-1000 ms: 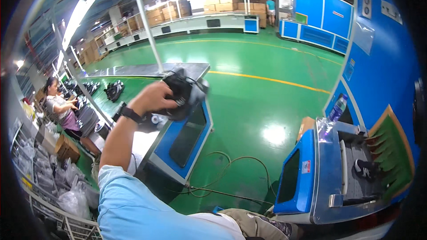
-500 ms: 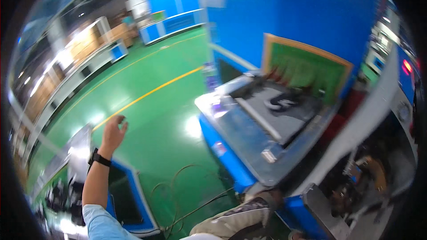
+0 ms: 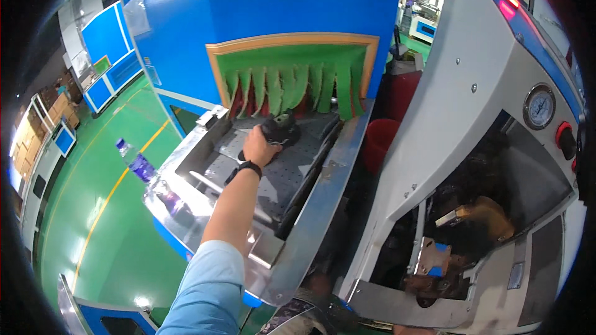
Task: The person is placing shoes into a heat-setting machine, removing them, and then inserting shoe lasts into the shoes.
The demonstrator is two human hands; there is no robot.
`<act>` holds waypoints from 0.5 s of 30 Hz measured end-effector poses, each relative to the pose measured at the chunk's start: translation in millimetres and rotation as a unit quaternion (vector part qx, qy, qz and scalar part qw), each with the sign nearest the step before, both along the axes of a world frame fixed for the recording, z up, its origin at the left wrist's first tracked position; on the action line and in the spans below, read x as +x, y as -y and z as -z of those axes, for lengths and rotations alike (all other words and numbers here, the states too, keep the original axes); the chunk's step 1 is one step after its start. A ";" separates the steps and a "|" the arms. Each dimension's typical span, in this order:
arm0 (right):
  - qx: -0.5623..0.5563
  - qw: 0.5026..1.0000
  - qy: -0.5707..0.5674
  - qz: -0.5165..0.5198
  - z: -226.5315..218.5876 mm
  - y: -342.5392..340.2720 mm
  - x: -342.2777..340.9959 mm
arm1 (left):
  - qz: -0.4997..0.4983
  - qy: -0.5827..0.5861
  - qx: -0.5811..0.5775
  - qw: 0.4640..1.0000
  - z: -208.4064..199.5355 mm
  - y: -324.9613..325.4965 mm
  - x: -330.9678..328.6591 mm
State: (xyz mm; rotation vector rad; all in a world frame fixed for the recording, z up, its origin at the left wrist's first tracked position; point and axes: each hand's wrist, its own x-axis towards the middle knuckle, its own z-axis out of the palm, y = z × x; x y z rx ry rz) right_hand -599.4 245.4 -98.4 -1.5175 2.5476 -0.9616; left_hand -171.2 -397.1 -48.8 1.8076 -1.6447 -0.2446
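My left hand [image 3: 259, 147], with a dark band on its wrist, reaches over the conveyor [image 3: 292, 170] of a blue machine. Its fingers are closed round a black shoe upper [image 3: 284, 129], whose near part is covered by the hand. The upper lies on the grey perforated belt, just before a green strip curtain [image 3: 292, 87] in a wooden-edged opening. My right hand does not show.
A bottle with a purple label [image 3: 138, 161] stands at the table's left corner. A red bin [image 3: 380, 142] sits right of the conveyor. Close on the right rises a grey machine [image 3: 428, 130] with a gauge [image 3: 539, 106] and a dark open cavity.
The view has swung right, bringing the conveyor to the middle. My left hand, raised empty over the green floor before, has reached to the belt and closed on the black shoe upper.
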 end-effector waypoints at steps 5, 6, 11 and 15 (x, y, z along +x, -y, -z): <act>-0.012 1.000 -0.001 0.004 -15.1 32.8 9.2 | 0.005 0.127 -0.005 0.992 -11.4 -21.9 6.9; -0.005 1.000 -0.012 0.020 -20.8 38.5 13.0 | 0.022 0.163 -0.032 0.986 -23.1 -40.9 7.7; 0.013 1.000 -0.022 0.003 -50.6 42.9 14.6 | 0.051 0.105 -0.045 0.992 -107.3 -178.6 -3.9; 0.039 0.958 0.279 -0.058 -25.1 24.1 23.0 | 0.169 -0.459 0.140 0.861 -114.6 -301.5 -8.0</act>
